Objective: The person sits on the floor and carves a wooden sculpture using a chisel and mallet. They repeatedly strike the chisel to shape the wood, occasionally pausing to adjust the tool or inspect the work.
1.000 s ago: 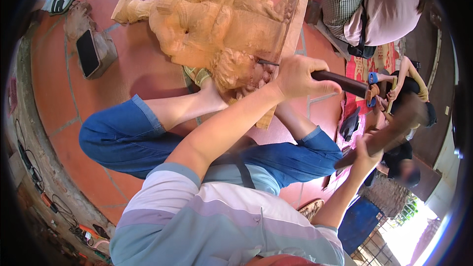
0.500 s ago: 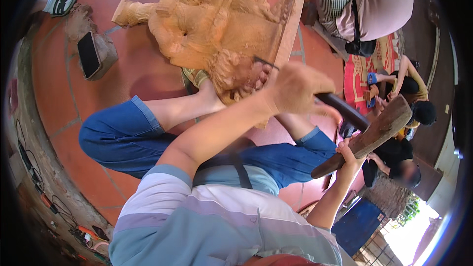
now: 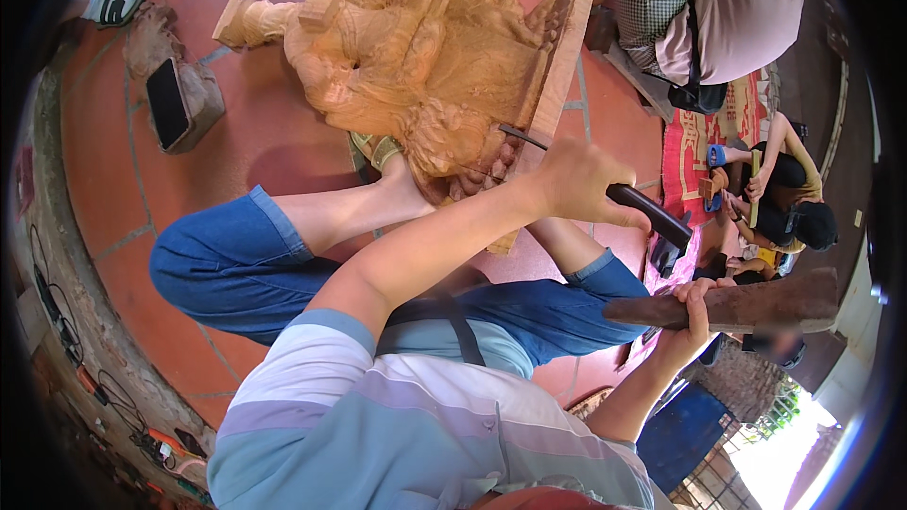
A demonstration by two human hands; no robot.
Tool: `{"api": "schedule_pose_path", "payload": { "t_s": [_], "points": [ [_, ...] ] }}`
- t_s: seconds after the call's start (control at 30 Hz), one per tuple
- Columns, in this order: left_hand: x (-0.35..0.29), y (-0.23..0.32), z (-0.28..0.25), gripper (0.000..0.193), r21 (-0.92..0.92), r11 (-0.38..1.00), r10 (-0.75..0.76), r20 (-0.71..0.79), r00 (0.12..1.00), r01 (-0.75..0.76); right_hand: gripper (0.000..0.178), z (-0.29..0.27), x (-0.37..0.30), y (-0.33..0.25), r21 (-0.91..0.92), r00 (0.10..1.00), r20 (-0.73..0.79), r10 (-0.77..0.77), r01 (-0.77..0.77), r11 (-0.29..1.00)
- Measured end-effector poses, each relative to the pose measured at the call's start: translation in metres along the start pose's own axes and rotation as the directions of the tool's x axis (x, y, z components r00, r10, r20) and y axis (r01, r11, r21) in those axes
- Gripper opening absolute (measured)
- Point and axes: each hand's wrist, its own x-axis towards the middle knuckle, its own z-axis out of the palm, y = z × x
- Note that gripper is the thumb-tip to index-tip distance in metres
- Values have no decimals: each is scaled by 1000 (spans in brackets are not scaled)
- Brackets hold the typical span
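Head view, chisel point(image 3: 652, 214) pointing up-left, mallet point(image 3: 756, 307) crosswise

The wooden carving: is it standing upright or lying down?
Lying down: the wooden carving stretches lengthwise over the floor tiles, its flat end slab turned sideways.

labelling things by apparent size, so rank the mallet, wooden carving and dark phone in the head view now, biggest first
1. Wooden carving, by far the largest
2. Mallet, gripped in the right hand
3. Dark phone, clearly smallest
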Motion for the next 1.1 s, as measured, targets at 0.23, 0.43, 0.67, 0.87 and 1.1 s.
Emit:
{"api": "schedule_pose_path", "payload": {
  "t_s": [0.23,0.43,0.67,0.87,1.1],
  "points": [
    [1,-4,0,55,-77,997,-28,-73,997,23,43,-15,-12,43,-593,997,-57,50,-74,802],
    [3,-2,-3,55,-34,994,-107,27,994,108,38,3,-16,41,-472,992,-123,20,-76,878],
    [-2,-13,-18,49,-120,990,-87,-59,994,79,33,2,-6,41,-336,995,-94,23,-53,940],
    [-1,-18,-36,39,-546,834,-173,-117,978,82,35,6,-17,36,-565,978,55,202,-136,814],
    [4,31,-29,27,-139,968,201,-75,977,-210,45,-5,-28,48,-218,959,-67,277,-285,933]
  ]
}}
